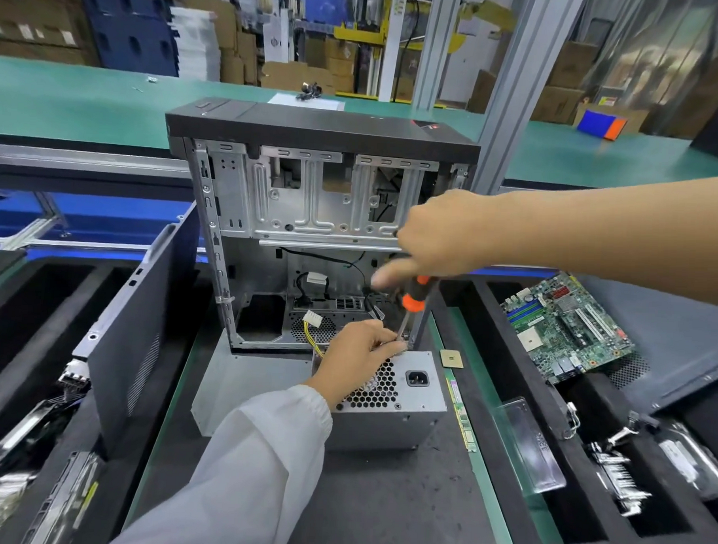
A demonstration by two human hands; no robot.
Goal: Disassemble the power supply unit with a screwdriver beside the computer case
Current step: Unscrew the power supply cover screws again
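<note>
**Power supply unit, screwdriver and computer case on the bench**

The power supply unit (388, 400) is a grey metal box standing on the dark mat at the near side of the computer case. Its upward face carries a honeycomb vent grille and a black mains socket. The screwdriver (412, 305), with a black-and-orange handle, stands nearly upright, tip down at the far top edge of the unit. The computer case (310, 212) stands open just beyond, a bare silver chassis with a black panel along its far edge and loose cables with white connectors inside.
</note>
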